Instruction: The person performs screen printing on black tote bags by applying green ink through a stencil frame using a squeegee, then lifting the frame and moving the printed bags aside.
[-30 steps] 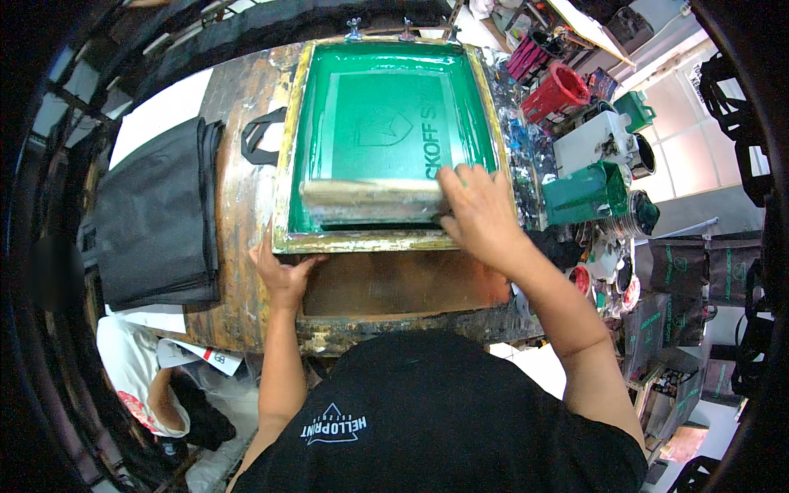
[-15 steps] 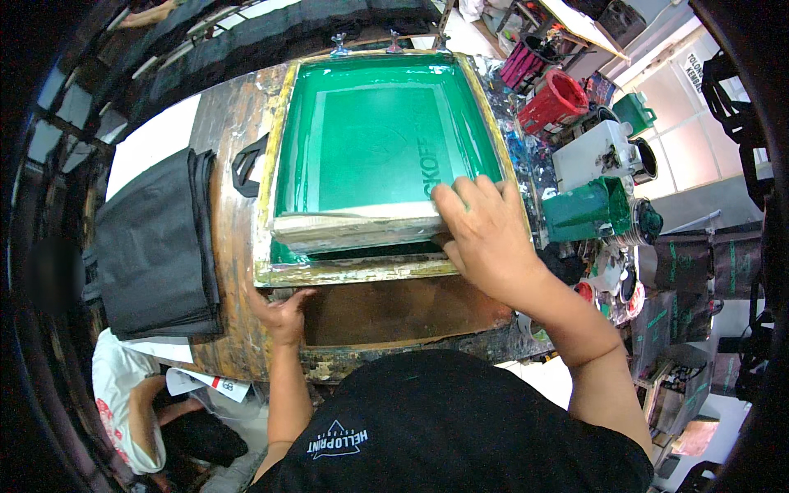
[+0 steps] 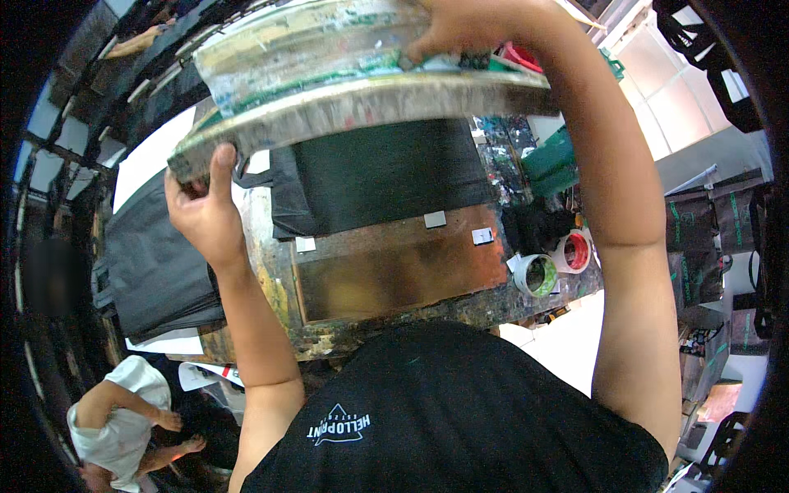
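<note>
Wide fisheye view from the left lens of a head-worn pair, facing down upon the worktop [image 3: 503,156]. Range is close: the wearer's shirt [image 3: 485,394] fills the lower centre, the left hand [image 3: 205,209] lies left of centre, the right hand [image 3: 472,29] meets the upper edge. Straight lines bow toward the rim.

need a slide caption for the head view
Left hand holds up a frame over a black bag; right hand grips the squeegee.

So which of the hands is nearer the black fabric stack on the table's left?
Left. The left hand grips the raised frame and appears over the right edge of the stack; the right hand holds the squeegee, farther right and higher in the picture.
</note>
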{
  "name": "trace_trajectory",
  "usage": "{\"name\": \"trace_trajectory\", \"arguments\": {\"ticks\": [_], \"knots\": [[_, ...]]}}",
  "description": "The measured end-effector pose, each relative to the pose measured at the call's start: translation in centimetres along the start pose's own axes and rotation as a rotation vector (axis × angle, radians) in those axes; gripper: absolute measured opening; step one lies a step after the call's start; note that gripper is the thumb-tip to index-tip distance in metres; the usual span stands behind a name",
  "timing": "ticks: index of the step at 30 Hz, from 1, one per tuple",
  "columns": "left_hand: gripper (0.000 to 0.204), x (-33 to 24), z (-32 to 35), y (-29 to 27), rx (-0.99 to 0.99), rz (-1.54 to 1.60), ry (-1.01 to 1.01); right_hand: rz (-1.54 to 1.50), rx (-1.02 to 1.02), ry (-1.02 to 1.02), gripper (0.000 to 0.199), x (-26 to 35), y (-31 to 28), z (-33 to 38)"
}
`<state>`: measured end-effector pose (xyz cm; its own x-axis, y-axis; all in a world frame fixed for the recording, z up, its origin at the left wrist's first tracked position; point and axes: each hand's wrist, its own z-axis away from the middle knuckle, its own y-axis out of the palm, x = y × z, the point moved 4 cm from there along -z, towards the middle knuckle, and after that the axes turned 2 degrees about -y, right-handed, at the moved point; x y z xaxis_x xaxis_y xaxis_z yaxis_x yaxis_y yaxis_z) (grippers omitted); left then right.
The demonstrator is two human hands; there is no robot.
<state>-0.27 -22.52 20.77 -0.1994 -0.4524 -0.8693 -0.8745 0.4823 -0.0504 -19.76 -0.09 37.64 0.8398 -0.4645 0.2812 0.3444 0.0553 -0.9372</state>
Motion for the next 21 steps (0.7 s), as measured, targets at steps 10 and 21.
{"name": "trace_trajectory", "arguments": {"ticks": [10,21], "knots": [[0.055,2.5,4.1,-2.0,0.053,-0.003,-0.036,0.279,-0.314,-0.128,0.060,-4.4,7.9,-2.2],[0.091,11.3,13.5,-5.3,0.116,0.006,-0.383,0.254,-0.389,-0.006,0.058,-5.9,19.2,-3.2]]}}
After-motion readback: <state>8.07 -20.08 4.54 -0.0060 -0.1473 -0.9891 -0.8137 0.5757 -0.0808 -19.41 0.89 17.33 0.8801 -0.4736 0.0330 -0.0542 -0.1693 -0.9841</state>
